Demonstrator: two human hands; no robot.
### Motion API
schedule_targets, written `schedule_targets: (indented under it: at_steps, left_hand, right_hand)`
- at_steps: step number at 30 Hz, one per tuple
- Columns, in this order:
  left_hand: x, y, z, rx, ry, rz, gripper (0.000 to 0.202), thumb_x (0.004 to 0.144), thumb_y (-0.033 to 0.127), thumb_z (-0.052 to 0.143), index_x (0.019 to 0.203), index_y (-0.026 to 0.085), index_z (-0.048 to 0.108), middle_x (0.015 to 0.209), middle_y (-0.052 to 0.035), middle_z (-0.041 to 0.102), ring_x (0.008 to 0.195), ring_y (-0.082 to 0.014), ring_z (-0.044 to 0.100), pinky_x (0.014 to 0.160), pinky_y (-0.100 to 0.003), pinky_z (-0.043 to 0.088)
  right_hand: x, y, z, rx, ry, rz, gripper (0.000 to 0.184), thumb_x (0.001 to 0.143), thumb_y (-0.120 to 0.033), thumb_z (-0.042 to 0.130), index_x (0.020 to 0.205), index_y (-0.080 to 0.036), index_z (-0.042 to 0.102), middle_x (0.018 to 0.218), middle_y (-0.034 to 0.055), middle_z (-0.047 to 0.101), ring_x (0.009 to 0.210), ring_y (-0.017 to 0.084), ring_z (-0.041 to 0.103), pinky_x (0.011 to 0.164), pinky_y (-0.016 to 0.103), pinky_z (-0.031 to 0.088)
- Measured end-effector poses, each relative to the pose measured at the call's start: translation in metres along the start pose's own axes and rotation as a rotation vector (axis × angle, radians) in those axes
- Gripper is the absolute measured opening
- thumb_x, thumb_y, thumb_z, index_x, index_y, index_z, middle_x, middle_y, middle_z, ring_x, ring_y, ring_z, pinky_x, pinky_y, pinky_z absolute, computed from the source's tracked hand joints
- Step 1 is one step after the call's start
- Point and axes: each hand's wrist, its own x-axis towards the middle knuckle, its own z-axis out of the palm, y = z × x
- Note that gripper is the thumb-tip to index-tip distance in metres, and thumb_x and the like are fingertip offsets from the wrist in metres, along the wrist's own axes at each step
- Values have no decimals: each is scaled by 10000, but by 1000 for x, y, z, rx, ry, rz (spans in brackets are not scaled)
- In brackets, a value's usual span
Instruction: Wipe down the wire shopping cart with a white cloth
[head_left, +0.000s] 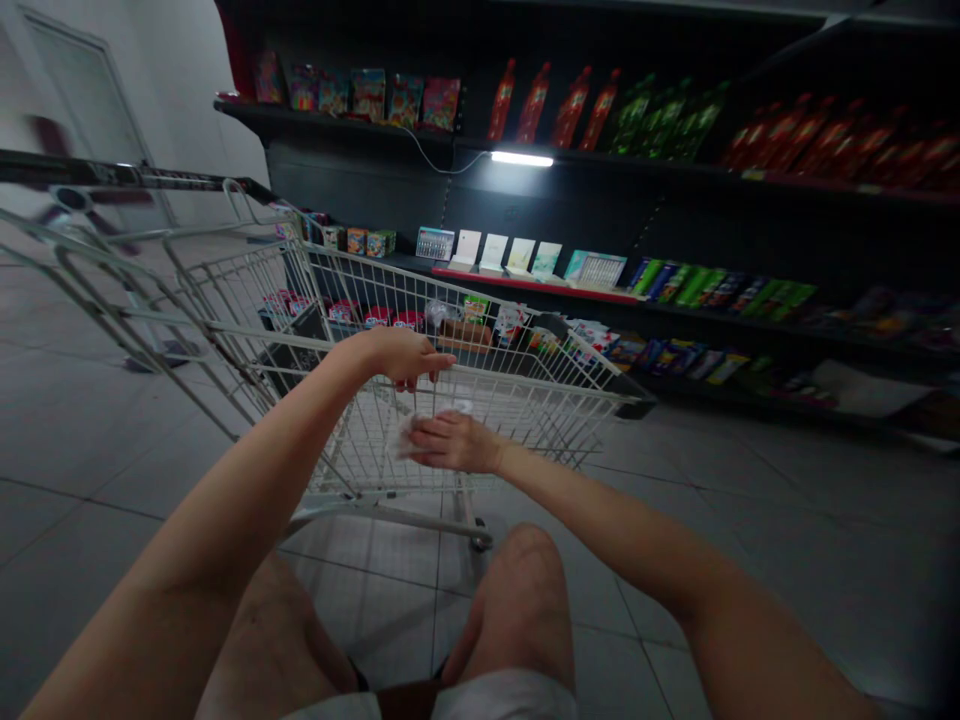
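Note:
A metal wire shopping cart [510, 378] stands sideways in front of me. My left hand [401, 355] rests at the upper part of its near side, with several fingers curled down over the wires and one finger stretched to the right. Lower down, my right hand [457, 442] presses a crumpled white cloth or tissue [409, 440] against the side wires. The fingers of that hand are bent around the white piece, and its edge is blurred. Only wire mesh shows inside the basket.
Behind the cart runs a dark shelf unit with red soda bottles [574, 108], green bottles [645, 115], snack bags [369, 95] and small boxes. A pedestal fan [75, 200] stands at the left near a door [82, 90]. My knees [525, 580] are close to the cart's wheel [480, 540].

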Motion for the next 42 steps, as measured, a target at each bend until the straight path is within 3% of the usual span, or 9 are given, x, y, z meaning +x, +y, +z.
schedule_targets:
  at_steps: [4,9,11,16,22,27,32,35,42]
  left_hand:
    - [5,0,0,32,41,21,643,911,576,239,895,157,726,661,-77,692,581,-173,586,681,-304,439]
    - [8,-6,0,1,9,28,706,882,648,230,957,136,711,664,-78,690,612,-165,602,720,-288,439]
    - [8,-7,-1,-2,-15,16,701,893,625,221,964,124,707,691,-88,697,642,-169,613,735,-286,439]
    - [5,-9,-3,-45,-35,-44,644,922,536,216,984,102,688,755,-100,713,687,-174,639,722,-271,444]
    - [0,-18,-4,-115,-46,-63,633,873,635,311,903,129,690,708,-75,705,648,-169,646,699,-276,461]
    - [-4,-29,-4,-152,-58,-87,603,878,629,319,844,141,673,701,-72,702,646,-160,651,648,-247,459]
    - [-14,-35,-6,-102,-51,-82,590,864,636,354,800,142,669,682,-67,695,620,-155,634,612,-239,435]
    - [-21,-35,-8,31,-37,-48,534,839,611,431,713,144,657,664,-63,689,593,-145,605,584,-237,398]
    - [-28,-39,-9,45,-55,-88,440,850,511,464,701,139,646,663,-61,695,588,-127,599,576,-219,382]
  right_hand:
    - [-3,12,4,-203,324,139,327,922,-283,477,1204,-410,585,1242,-1,611,1202,203,480,1016,399,390]
    - [-10,14,34,-536,410,-219,269,939,-202,458,1105,-325,631,1140,-20,641,945,126,532,748,274,434]
    - [-13,14,21,-686,596,-250,226,919,-222,515,1091,-299,638,1130,-22,637,938,135,513,738,275,424]
    - [-20,20,-21,-806,1016,60,268,846,-270,636,1110,-313,649,1045,10,632,979,188,483,822,327,430]
    - [-38,17,-6,-778,618,-185,155,896,-240,560,986,-270,682,1061,-1,633,955,159,485,769,297,407]
    - [-46,20,-16,-724,866,117,270,878,-224,576,1130,-287,649,1077,36,617,995,197,454,841,341,403]
    - [-52,9,-31,-598,621,-23,173,876,-216,547,953,-264,693,1025,29,603,935,178,464,779,319,422]
    - [-50,-3,-51,-552,779,111,250,876,-186,502,1050,-264,664,1087,48,557,992,198,452,857,369,434]
    - [20,-19,-46,-623,825,416,395,903,-203,453,1293,-238,511,1180,98,499,1015,229,439,850,388,440]
